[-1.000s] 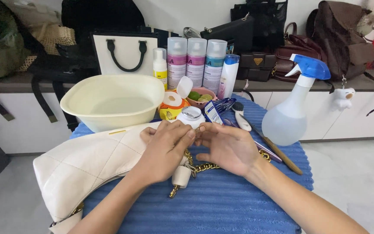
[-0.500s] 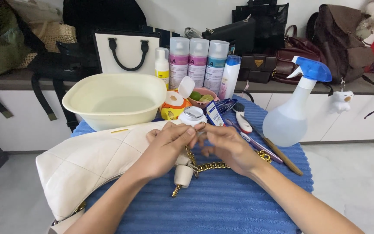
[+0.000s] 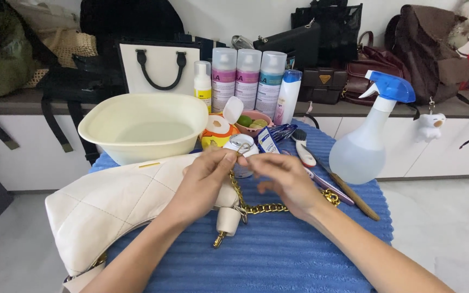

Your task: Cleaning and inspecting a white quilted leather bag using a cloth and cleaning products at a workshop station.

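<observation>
Big cream quilted handbag sprawls across the near left of the blue ribbed worktop, its gold chain snaking right from a cream strap end with a gold clasp, and both hands meet just above it: left hand pinching the top of the chain, right hand narrowed with fingertips at the same spot, though whether it grips the link I cannot tell. Behind, a pale basin, a spray bottle at right and three cans, with bags lining the far shelf; the handbag's bottom runs off frame.
</observation>
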